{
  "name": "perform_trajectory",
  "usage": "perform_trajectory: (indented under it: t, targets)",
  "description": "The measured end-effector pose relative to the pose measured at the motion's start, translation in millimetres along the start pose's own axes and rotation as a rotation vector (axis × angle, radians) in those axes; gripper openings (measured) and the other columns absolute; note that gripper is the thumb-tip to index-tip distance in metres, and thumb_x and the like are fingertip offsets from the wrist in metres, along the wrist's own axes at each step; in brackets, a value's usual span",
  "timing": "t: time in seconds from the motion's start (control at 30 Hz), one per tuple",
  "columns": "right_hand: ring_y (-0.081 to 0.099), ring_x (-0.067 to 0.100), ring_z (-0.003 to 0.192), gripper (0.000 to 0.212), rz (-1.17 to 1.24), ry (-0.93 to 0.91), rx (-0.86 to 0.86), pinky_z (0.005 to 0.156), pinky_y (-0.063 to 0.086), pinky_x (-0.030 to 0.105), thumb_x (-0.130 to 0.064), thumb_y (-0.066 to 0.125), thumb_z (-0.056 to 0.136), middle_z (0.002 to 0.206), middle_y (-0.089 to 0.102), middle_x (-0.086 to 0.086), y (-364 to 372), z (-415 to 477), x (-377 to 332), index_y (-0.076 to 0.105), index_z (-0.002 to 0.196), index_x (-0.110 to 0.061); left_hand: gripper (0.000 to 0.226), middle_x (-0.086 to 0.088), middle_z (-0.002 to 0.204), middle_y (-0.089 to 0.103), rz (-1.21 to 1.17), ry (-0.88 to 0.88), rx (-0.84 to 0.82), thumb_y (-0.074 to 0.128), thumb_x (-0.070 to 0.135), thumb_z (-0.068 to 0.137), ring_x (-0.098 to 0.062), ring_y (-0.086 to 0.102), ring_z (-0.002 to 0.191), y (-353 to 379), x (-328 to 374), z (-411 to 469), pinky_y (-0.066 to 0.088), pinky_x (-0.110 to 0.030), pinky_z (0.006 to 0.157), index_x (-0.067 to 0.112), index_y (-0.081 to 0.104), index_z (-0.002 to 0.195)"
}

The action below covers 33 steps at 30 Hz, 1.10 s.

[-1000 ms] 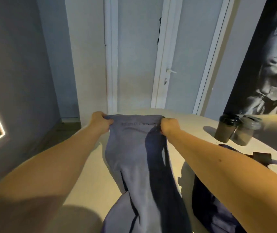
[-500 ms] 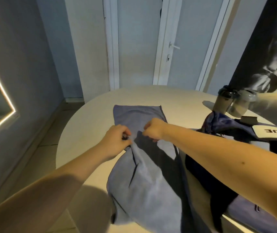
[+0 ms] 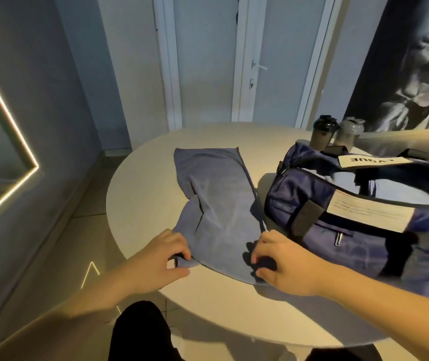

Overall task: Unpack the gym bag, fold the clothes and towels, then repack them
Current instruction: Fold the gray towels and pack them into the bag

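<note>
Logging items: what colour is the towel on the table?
The towel is plain blue-grey, shown best in the head view.

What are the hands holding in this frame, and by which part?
Both hold the blue-grey towel by its near end: left hand pinches the near left corner, right hand grips the near right corner. The rest lies on the table.

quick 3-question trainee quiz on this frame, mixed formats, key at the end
1. True or false: the towel lies on the table, to the left of the gym bag.
2. What do the left hand and the right hand pinch? A) the towel's near end; B) the bag's zip; C) nothing.
3. Fill in: ___ bottles stand behind the bag.

Key: 1 true; 2 A; 3 two.
</note>
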State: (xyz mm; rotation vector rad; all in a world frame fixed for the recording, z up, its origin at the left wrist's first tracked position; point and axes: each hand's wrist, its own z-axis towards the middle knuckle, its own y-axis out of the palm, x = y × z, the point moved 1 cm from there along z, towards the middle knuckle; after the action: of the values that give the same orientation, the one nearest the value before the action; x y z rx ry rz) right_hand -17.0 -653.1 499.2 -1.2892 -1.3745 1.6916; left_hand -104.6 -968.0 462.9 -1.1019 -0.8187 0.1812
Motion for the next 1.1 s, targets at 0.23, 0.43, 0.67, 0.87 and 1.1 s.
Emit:
perform_trajectory:
  t: [0.23, 0.43, 0.67, 0.87, 1.1]
  targets:
    - [0.033, -0.005, 0.124, 0.057, 0.065, -0.059, -0.066, 0.106, 0.027, 0.012, -0.019, 0.062, 0.083, 0.13, 0.044, -0.024, 7.2, -41.3, 17.7, 0.054, 0.136, -0.037, 0.009, 0.017, 0.093, 0.059, 0.001, -0.101, 0.033, 0.061, 0.035, 0.099, -0.009, 0.054, 0.097, -10.9, -5.8, -9.3, 0.047, -0.028, 0.085, 0.034, 0.062, 0.09]
    - [0.057, -0.003, 0.1, 0.014, 0.161, -0.02, 0.122, 0.088, 0.047, 0.015, -0.036, 0.059, 0.1, 0.102, 0.061, -0.03, 13.7, -45.7, 23.6, 0.07, 0.108, -0.038, 0.035, 0.007, 0.079, 0.057, -0.159, -0.292, 0.183, 0.039, 0.041, 0.105, -0.016, 0.057, 0.076, -26.6, 3.0, -22.6, 0.049, -0.038, 0.073, 0.019, 0.057, 0.085]
    - [0.068, 0.022, 0.057, 0.022, 0.621, 0.187, 0.334, 0.061, 0.059, 0.032, -0.018, 0.056, 0.103, 0.08, 0.069, -0.001, -0.7, -43.1, 7.3, 0.064, 0.118, -0.032, 0.039, 0.012, 0.082, 0.062, -0.115, -0.438, 0.011, 0.062, 0.064, 0.086, -0.01, 0.063, 0.078, -35.8, 14.5, -44.1, 0.054, -0.028, 0.073, 0.026, 0.057, 0.094]
    - [0.074, 0.022, 0.068, 0.037, 0.635, 0.264, 0.288, 0.073, 0.062, 0.034, 0.003, 0.047, 0.101, 0.087, 0.074, 0.0, 4.4, -26.9, 11.0, 0.076, 0.099, -0.019, 0.022, 0.011, 0.087, 0.065, 0.012, -0.426, -0.027, 0.071, 0.044, 0.086, -0.016, 0.065, 0.087, -41.2, 6.2, -49.0, 0.056, -0.035, 0.082, 0.027, 0.061, 0.096]
    - [0.066, 0.003, 0.094, 0.021, 0.412, 0.111, 0.224, 0.08, 0.053, 0.02, -0.011, 0.073, 0.09, 0.104, 0.068, -0.017, 3.8, -19.0, 6.4, 0.077, 0.098, -0.031, 0.041, 0.016, 0.083, 0.069, -0.181, -0.44, 0.056, 0.045, 0.055, 0.09, -0.01, 0.067, 0.085, -45.5, 9.5, -56.3, 0.057, -0.034, 0.08, 0.024, 0.072, 0.091]
